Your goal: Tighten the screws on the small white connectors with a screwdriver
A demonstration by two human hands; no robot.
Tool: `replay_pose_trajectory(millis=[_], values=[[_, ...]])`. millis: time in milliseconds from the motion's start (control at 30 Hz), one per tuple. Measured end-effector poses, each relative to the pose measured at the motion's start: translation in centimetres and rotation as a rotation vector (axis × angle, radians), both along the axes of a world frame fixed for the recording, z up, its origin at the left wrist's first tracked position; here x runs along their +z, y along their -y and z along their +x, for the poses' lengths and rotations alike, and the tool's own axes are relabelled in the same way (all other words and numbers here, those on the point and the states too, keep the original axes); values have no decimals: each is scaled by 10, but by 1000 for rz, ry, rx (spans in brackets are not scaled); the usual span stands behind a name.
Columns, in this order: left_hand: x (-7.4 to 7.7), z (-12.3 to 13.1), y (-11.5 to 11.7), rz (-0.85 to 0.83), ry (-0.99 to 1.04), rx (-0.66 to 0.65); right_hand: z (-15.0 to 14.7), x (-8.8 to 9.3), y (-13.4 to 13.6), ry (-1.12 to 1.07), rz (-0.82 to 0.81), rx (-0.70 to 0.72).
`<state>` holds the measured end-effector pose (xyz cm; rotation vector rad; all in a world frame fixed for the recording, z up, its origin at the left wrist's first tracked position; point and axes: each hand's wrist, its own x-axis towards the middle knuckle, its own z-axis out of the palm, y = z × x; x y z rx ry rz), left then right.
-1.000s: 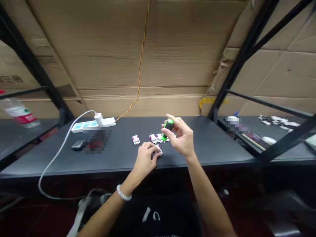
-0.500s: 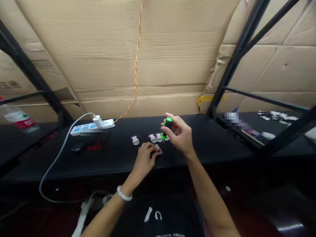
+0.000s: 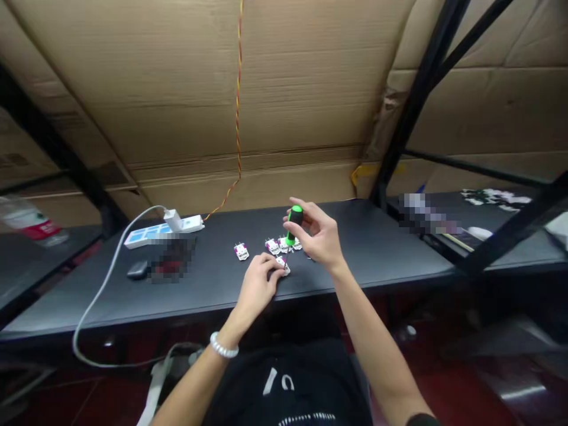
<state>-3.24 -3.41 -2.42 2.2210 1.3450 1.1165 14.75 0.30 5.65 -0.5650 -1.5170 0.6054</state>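
Observation:
My right hand [image 3: 317,231] grips a green-and-black screwdriver [image 3: 294,220] by its handle, the shaft slanting down to the left. Its tip meets a small white part with purple marks [image 3: 284,267] on the black tabletop. With fingers and thumb, my left hand [image 3: 261,279] pins that part against the table. Just behind it several similar white-and-purple parts [image 3: 272,246] sit in a row, partly hidden by the screwdriver and my right hand. Another such part [image 3: 241,251] lies apart to the left.
A white power strip [image 3: 146,235] with a plugged-in charger [image 3: 173,220] and white cable stands at the left. A dark mouse-like object [image 3: 138,270] lies near it. Black rack posts [image 3: 410,112] rise on both sides; a bottle [image 3: 33,222] lies far left. Cardboard [image 3: 177,89] backs the table [image 3: 368,248].
The screwdriver and my right hand have shifted slightly left, and the shaft now shows reaching the held part. My view has tilted a little. My left hand keeps its hold.

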Motion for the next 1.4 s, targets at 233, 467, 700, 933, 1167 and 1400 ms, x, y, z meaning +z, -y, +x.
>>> replay_pose_trajectory(millis=[233, 467, 700, 933, 1167, 1400], values=[[-1, 1, 1, 6, -3, 0, -1, -2, -3, -8, -19, 38], [-1, 1, 1, 15, -15, -9, -2, -1, -3, 15, -10, 87], [-2, 1, 0, 28, -24, -2, -4, 3, -3, 65, 27, 150], [-3, -1, -1, 20, -8, -13, -7, 3, -3, 40, -2, 230], [-2, -3, -1, 18, -16, -27, -6, 2, -5, 58, 0, 294], [2, 1, 2, -3, -16, -1, -6, -1, -6, 57, -26, 293]])
